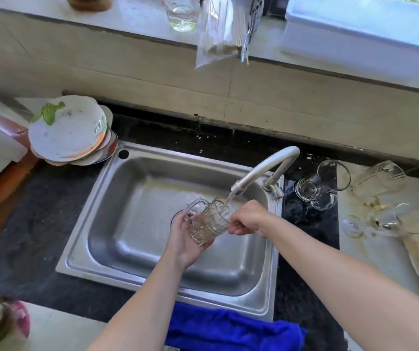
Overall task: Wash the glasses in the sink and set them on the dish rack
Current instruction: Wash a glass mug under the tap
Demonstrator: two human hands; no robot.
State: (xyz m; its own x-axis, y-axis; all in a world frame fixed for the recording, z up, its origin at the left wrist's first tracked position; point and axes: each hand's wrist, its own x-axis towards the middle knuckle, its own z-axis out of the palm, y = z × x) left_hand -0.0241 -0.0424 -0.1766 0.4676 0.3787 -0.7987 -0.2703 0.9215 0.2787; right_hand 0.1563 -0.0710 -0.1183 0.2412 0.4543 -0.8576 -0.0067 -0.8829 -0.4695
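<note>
Over the sink (137,188), under the running tap (266,165), I held the mug (207,224) tilted: left grip (183,239) clamped round its base, right grip (249,219) pinching its rim. Risk, as I judged: wet glass slipping and striking steel.

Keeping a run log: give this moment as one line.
rinsing | left hand holds glass base | right hand pinches rim | tap runs into glass | over sink

The left arm (140,300) and right arm (342,269) stretch forward, converging. The left hand (184,240) cups a clear ribbed glass mug (207,224) from below, fingers curled round its base; the right hand (250,219) pinches its rim.
</note>
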